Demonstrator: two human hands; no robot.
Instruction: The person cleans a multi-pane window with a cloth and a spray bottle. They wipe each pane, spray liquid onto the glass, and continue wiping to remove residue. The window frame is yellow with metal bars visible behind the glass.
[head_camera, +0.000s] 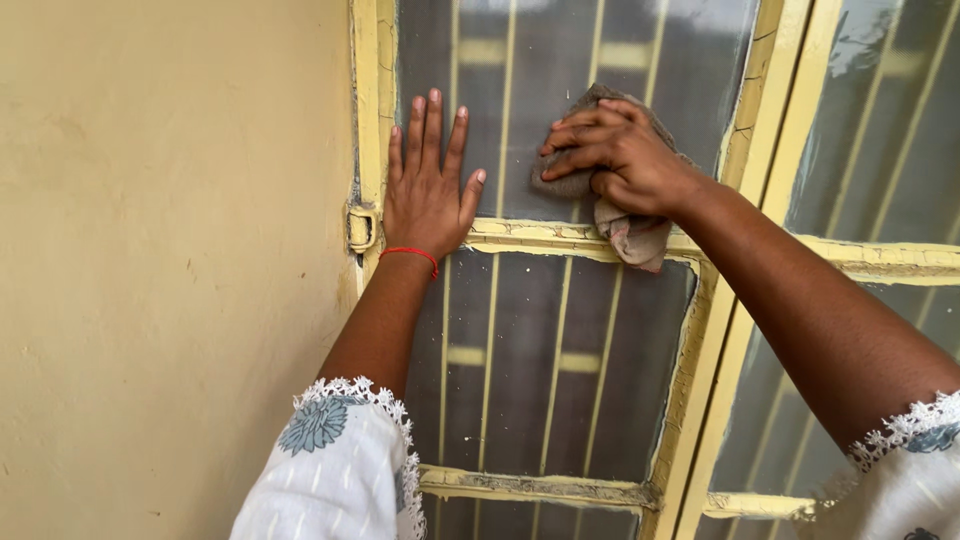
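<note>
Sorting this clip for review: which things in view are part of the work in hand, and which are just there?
In use:
- right hand, pressing a brown cloth to the glass
- left hand, flat on the window pane
- yellow window frame

Just there:
- hinge
- plastered wall
- right-side window panel
- red wrist thread
</note>
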